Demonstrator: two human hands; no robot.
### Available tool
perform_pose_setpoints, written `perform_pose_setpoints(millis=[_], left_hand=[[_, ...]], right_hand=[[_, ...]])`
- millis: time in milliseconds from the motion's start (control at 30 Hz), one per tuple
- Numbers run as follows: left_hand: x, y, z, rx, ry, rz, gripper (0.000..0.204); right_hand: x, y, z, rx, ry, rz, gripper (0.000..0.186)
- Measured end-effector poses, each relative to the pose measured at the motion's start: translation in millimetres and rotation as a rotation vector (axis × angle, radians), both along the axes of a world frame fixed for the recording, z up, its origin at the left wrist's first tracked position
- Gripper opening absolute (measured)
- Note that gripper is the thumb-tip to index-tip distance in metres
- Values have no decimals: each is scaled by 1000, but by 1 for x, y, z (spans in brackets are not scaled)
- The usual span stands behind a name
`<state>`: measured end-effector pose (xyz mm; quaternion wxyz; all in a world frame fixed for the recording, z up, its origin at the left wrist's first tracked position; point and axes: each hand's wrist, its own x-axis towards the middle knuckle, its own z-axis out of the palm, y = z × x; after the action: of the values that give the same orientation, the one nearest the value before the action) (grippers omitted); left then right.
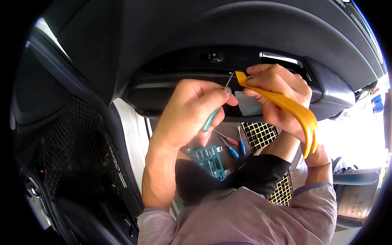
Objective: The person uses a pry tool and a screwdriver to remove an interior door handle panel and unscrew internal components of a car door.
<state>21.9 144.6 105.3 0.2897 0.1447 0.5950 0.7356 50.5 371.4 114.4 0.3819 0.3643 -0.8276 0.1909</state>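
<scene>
My left hand (185, 112) is closed round a small screwdriver (210, 120) with a teal handle. Its thin metal shaft points up to the seam of a black car door armrest (175, 85), and the tip is at or very near that seam. In my right hand (281, 87) is a yellow-orange plastic pry tool (297, 109). The tool's flat end meets the same seam just right of the screwdriver tip; its forked, curved end hangs toward my right forearm. Whether either tip is inside the gap cannot be made out. A window switch (212, 56) and a chrome door handle (281, 58) lie beyond my hands.
Below the door, two blue-handled screwdrivers (242, 148) and a red-handled one (232, 141) lie on the floor beside a teal socket case (223, 173). Yellow-edged grating (259, 134) shows there. A white door sill (130, 122) and quilted mat (69, 139) are left; a tub (355, 198) stands right.
</scene>
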Motion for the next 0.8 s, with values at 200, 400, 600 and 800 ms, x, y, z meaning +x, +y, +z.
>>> perform_pose_setpoints(millis=[200,400,600,800], left_hand=[[6,5,4,136,-200,38,30],[14,14,3,117,-169,33,31],[-2,25,4,88,-180,-8,33],[-10,25,6,83,-130,-34,31]], right_hand=[[3,-2,4,-126,-131,-23,16],[4,1,12,-117,-203,1,11],[17,29,20,-99,-327,-76,17],[18,35,30,-321,-505,4,15]])
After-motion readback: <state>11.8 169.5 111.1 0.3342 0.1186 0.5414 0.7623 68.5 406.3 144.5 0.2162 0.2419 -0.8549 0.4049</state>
